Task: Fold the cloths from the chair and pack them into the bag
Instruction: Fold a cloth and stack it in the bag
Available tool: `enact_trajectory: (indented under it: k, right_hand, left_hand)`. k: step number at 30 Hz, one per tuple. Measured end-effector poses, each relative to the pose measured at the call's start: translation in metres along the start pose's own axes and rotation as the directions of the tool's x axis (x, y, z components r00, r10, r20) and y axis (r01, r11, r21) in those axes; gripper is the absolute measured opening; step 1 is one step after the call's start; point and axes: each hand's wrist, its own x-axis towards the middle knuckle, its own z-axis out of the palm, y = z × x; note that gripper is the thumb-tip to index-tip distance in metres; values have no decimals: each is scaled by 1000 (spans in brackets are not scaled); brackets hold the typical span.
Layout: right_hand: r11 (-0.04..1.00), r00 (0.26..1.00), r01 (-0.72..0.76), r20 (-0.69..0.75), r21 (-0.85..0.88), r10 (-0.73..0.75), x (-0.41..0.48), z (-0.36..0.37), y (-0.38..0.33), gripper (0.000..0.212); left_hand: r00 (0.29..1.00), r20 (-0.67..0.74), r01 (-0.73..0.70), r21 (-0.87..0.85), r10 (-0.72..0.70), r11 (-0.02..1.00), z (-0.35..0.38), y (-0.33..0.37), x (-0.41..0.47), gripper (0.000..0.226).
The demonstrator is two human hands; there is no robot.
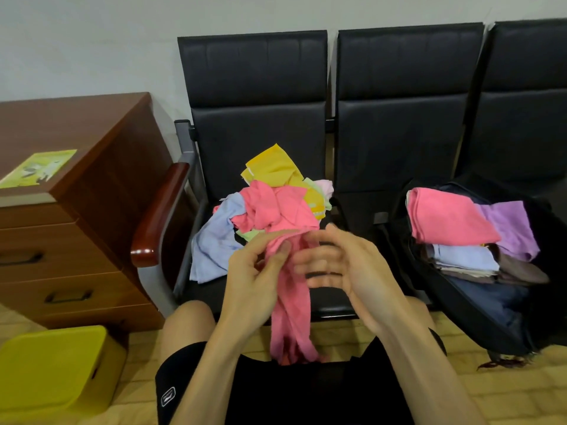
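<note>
Head view: left hand (254, 280) pinches hanging pink cloth (290, 305) between thumb and curled fingers (277, 256). Right hand (349, 271) just beside cloth, fingers loosely extended and apart, blurred. Cloth drapes from pile of loose cloths (270, 191) on black chair (254, 87) down over lap. Dark backpack (484, 305) on next seat, open, holds folded stack: pink cloth (445, 219) and purple cloth (512, 225) on top.
</note>
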Motion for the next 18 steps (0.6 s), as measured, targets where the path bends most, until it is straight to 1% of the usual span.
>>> enact_trajectory:
  k: [1, 2, 4, 6, 8, 10, 12, 14, 15, 17, 18]
  right_hand:
    - [997, 999, 47, -19, -55, -48, 3, -1, 2, 20]
    - [990, 997, 79, -14, -114, -81, 7, -4, 5, 19]
    - [974, 992, 96, 95, -206, -77, 16, -11, 11, 26]
    - [969, 979, 61, 203, -238, -12, 25, -17, 13, 16]
    - [964, 969, 5, 238, -267, 61, 33, -23, 13, 9]
    - [936, 960, -51, 242, -349, 142, 44, -31, 18, 10]
    - [880, 948, -91, 229, -466, 219, 54, -38, 28, 12]
    - [827, 948, -118, 186, -549, 259, 63, -44, 40, 12]
    - [809, 959, -118, 146, -576, 244, 68, -47, 43, 10]
    - [808, 990, -41, 84, -587, 112, 76, -56, 39, 6]
    - [816, 994, 22, 103, -578, 46, 80, -61, 31, 14]
  left_hand:
    - [1000, 2, 27, -7, -27, 1000, -3, 1, 5, 27]
    - [998, 22, 51, -12, -51, 999, -6, 1, 11, 25]
    - [993, 87, 79, -28, -76, 996, -12, 2, 22, 19]
    - [986, 139, 100, -52, -92, 994, -16, 4, 34, 13]
    - [979, 182, 108, -55, -96, 993, -20, 8, 44, 17]
    - [969, 225, 115, -45, -102, 992, -24, 9, 55, 20]
    - [964, 251, 104, -31, -93, 994, -28, 10, 65, 23]
    - [968, 239, 87, -22, -79, 996, -32, 11, 72, 26]
    - [970, 230, 87, -16, -81, 996, -35, 10, 75, 27]
    - [971, 218, 97, -6, -94, 995, -41, 9, 80, 25]
    - [972, 217, 91, 3, -90, 996, -44, 9, 82, 24]
